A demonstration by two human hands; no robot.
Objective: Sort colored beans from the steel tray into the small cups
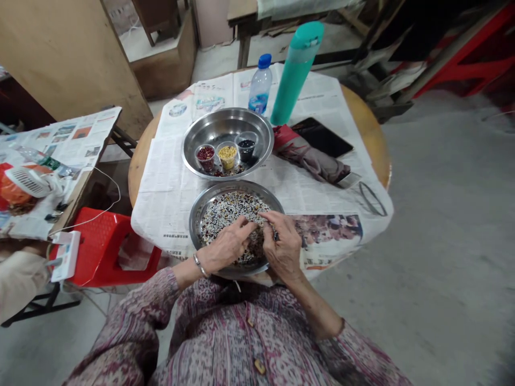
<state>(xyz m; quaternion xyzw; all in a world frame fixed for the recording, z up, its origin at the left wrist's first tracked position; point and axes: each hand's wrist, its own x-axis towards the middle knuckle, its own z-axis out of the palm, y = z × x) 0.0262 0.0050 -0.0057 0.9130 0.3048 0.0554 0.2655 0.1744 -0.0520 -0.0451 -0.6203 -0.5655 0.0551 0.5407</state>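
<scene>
— Head camera: where are the hands?
— Both rest in the near metal bowl (201, 206) of mixed beans (227, 210), at the table's near edge. The left hand (225, 249) pinches beans with curled fingers; the right hand (281, 244) is curled too, fingertips in the beans
— Beyond?
— A second bowl (257, 128) with three small cups

A round wooden counter (374, 134) is covered with sheets of newspaper (169, 182). On the paper two steel bowls (201, 206) are set, one near and one farther. At the far edge a water bottle (259, 84) and a teal flask (295, 72) are stood; to the right a folded umbrella (311, 158) and a dark tablet (324, 136) are laid.
</scene>
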